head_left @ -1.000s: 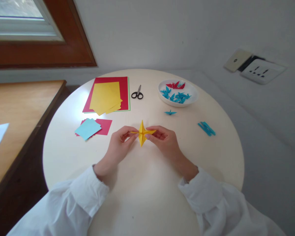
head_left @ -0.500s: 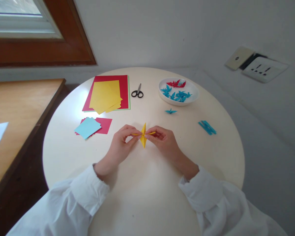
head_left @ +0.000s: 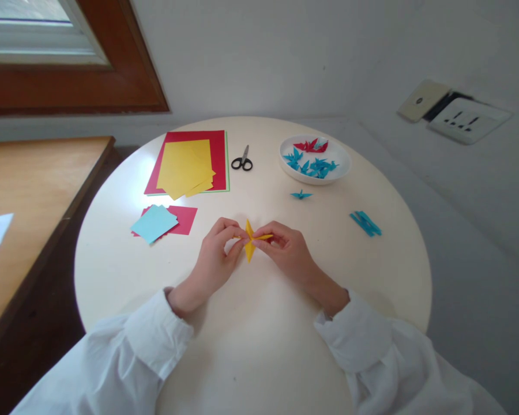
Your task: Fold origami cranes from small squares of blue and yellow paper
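A yellow origami crane [head_left: 249, 252] is held between my two hands, with pointed ends showing away from me and toward me. My left hand [head_left: 217, 248] pinches its left side between thumb and fingers. On the opposite side, my right hand [head_left: 288, 246] is closed on another pointed part, whose yellow edge shows along the fingers. The fingertips nearly meet at the centre and partly cover the folds there. Beyond my right hand a small blue paper crane [head_left: 301, 195] rests on the table with its wings spread.
A white dish [head_left: 315, 180] holds several blue and red paper cranes. Black-handled scissors [head_left: 241, 163] lie beside yellow sheets [head_left: 185, 164] on red paper [head_left: 218, 161]. Nearer are light blue squares [head_left: 154, 223] over pink ones [head_left: 187, 221]. Blue folded strips [head_left: 365, 223] lie at the right of the round table [head_left: 251, 346].
The yellow crane has shifted slightly left and tilted between my fingers, its far tip now leaning left. Both hands keep their pinch. The camera view has moved a little.
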A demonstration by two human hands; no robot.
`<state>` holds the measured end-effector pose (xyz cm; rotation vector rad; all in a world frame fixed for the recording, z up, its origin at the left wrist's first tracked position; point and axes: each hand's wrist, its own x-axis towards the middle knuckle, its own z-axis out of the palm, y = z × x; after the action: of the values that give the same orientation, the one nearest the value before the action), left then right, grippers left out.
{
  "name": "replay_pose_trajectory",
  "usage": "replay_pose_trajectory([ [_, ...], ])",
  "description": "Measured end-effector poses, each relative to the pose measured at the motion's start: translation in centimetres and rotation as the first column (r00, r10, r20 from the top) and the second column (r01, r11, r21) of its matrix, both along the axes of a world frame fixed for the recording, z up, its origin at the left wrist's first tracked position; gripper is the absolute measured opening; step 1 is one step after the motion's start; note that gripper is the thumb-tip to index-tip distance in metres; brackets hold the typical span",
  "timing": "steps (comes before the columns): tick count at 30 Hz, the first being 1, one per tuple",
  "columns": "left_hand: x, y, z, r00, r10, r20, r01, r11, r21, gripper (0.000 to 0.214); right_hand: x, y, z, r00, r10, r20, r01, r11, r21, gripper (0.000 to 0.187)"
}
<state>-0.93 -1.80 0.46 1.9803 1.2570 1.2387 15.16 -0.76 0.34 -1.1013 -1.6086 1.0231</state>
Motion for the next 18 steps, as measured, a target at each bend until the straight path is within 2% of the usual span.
replay_pose_trajectory([
  [9, 0.04, -0.23, 0.28, 0.999, 0.028, 0.023, -0.027, 0.999, -0.038, 0.013, 0.19, 0.07, -0.42, 0.996, -0.058, 0.063, 0.050, 0.991, 0.121, 0.007],
  [14, -0.01, -0.27, 0.23, 0.998, -0.002, 0.067, 0.005, 0.999, -0.045, 0.014, 0.24, 0.13, -0.49, 0.993, -0.087, 0.079, 0.070, 0.977, 0.201, 0.007],
  [18, -0.16, -0.19, 0.17, 0.997, -0.021, 0.071, 0.024, 0.998, -0.053, 0.013, 0.29, 0.09, -0.47, 0.996, -0.071, 0.061, 0.057, 0.975, 0.213, 0.010],
])
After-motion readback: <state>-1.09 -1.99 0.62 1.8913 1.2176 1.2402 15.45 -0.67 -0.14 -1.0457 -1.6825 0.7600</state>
